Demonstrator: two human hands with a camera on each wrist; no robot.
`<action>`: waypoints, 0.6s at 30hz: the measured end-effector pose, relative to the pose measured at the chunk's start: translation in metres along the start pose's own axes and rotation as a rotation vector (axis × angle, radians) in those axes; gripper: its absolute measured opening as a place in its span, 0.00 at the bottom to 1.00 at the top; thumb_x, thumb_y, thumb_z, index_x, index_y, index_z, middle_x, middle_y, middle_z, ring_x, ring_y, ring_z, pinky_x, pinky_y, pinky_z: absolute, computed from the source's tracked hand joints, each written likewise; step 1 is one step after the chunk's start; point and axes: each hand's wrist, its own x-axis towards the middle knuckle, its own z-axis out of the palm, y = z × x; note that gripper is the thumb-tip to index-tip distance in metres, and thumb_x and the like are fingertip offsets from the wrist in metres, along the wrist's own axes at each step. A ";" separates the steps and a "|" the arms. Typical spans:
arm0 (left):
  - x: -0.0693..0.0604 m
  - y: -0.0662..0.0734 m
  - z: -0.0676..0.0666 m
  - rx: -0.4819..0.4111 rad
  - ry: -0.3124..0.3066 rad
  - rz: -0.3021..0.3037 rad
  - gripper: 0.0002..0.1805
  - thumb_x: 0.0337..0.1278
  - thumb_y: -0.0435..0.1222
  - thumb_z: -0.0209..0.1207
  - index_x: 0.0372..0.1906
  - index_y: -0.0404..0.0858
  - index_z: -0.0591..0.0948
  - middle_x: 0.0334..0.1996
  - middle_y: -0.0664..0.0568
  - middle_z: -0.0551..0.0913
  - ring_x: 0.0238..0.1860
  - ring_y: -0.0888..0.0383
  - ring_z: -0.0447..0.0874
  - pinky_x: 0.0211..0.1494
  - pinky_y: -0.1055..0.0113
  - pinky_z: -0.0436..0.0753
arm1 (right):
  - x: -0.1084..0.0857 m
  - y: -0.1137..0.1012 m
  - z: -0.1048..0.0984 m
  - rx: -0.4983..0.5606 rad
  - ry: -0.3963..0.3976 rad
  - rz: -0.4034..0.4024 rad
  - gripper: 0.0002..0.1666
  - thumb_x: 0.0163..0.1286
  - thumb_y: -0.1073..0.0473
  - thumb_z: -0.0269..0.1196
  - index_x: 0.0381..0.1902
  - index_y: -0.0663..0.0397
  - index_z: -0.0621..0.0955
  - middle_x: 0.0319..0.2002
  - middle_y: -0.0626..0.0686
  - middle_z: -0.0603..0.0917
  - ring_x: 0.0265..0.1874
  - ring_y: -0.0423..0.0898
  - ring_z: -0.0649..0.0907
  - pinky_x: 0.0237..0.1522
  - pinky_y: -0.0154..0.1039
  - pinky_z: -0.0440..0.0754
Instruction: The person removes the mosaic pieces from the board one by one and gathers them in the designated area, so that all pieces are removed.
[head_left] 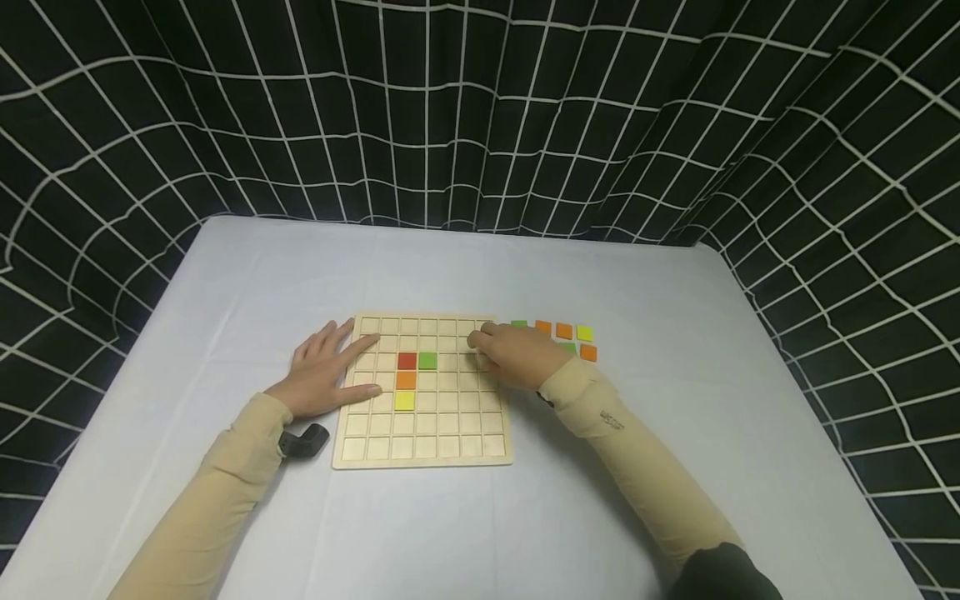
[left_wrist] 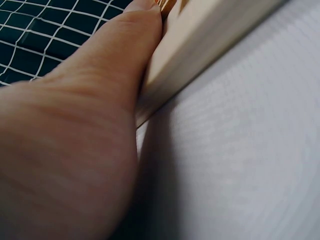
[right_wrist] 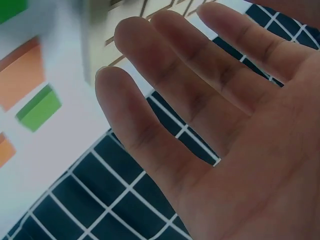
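A square wooden grid board [head_left: 423, 463] lies on the white table. Set in its cells are a red tile [head_left: 407, 361], a green tile [head_left: 427, 361], an orange tile [head_left: 406, 381] and a yellow tile [head_left: 404, 401]. My left hand [head_left: 318, 379] rests across the board's left edge with fingers spread; the left wrist view has its thumb side against the wooden edge [left_wrist: 185, 60]. Over the right edge of the board is my right hand [head_left: 525, 354], fingers pointing left. In the right wrist view, its fingers [right_wrist: 190, 95] are apart and loosely bent, with no tile visible between them.
Loose tiles lie right of the board, partly behind the right hand: a green one [head_left: 519, 322], orange ones [head_left: 564, 331] and a yellow one [head_left: 584, 332] among them. A black curtain with white grid lines [head_left: 450, 125] surrounds the table [head_left: 637, 283].
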 end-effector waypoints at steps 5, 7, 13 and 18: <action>0.000 0.001 0.000 -0.004 -0.001 -0.002 0.46 0.55 0.64 0.55 0.75 0.53 0.53 0.76 0.40 0.39 0.75 0.36 0.31 0.70 0.34 0.36 | 0.010 -0.005 -0.001 0.022 -0.022 0.001 0.13 0.68 0.62 0.59 0.50 0.51 0.76 0.37 0.49 0.79 0.27 0.42 0.76 0.27 0.35 0.77; -0.001 0.001 0.000 -0.004 -0.001 -0.001 0.46 0.55 0.64 0.55 0.75 0.53 0.54 0.76 0.40 0.39 0.74 0.36 0.31 0.70 0.34 0.36 | 0.014 -0.007 -0.001 0.026 -0.031 0.008 0.13 0.68 0.61 0.58 0.51 0.50 0.76 0.37 0.49 0.79 0.28 0.42 0.76 0.28 0.35 0.78; -0.001 0.001 -0.001 -0.003 -0.003 -0.001 0.46 0.55 0.64 0.55 0.75 0.53 0.53 0.76 0.40 0.38 0.75 0.36 0.30 0.70 0.35 0.35 | 0.024 -0.014 -0.002 0.013 -0.062 -0.002 0.14 0.69 0.61 0.57 0.53 0.49 0.76 0.41 0.49 0.81 0.37 0.45 0.82 0.41 0.38 0.81; -0.001 0.001 0.000 -0.003 -0.001 -0.004 0.46 0.55 0.64 0.55 0.75 0.53 0.53 0.76 0.40 0.38 0.75 0.37 0.30 0.70 0.36 0.35 | 0.032 -0.021 -0.003 0.018 -0.057 -0.039 0.13 0.68 0.62 0.58 0.51 0.50 0.76 0.39 0.49 0.81 0.35 0.45 0.81 0.43 0.40 0.80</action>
